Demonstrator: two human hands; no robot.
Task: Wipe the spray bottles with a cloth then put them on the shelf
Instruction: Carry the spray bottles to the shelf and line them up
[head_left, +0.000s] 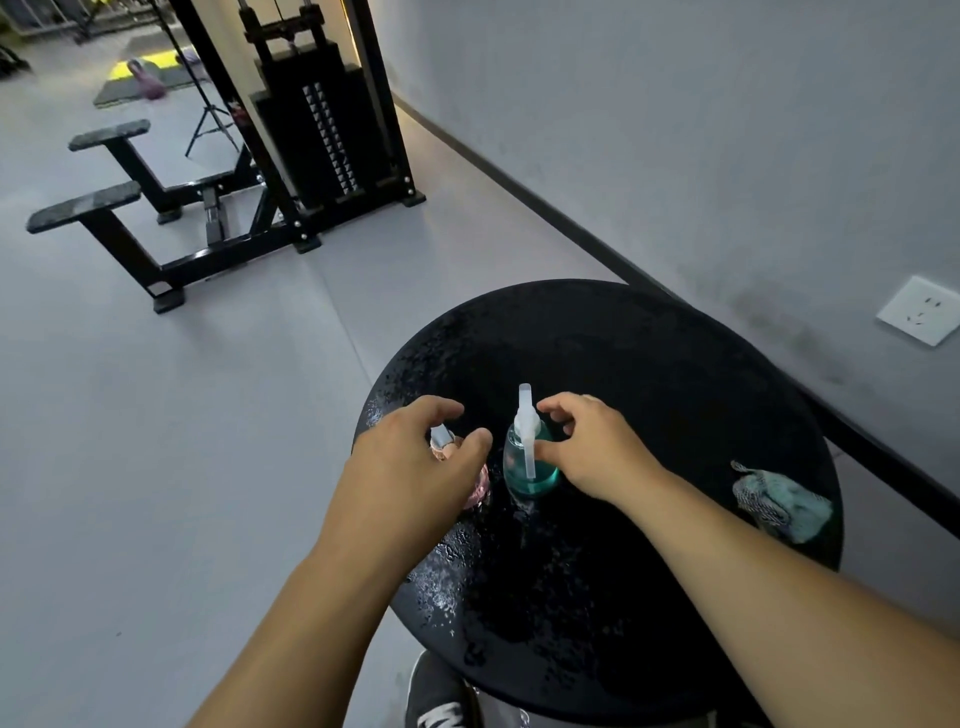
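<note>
A shoe shows at the bottom edge, cut off by the round black surface, which is wet and glistening. The left hand hovers over the pink spray bottle, hiding most of it; its grip is spread, touching nothing I can make out. The right hand curls loosely beside the teal spray bottle, thumb at its side; contact is unclear. A crumpled cloth lies well apart at the right edge. Beyond stands a weight machine.
</note>
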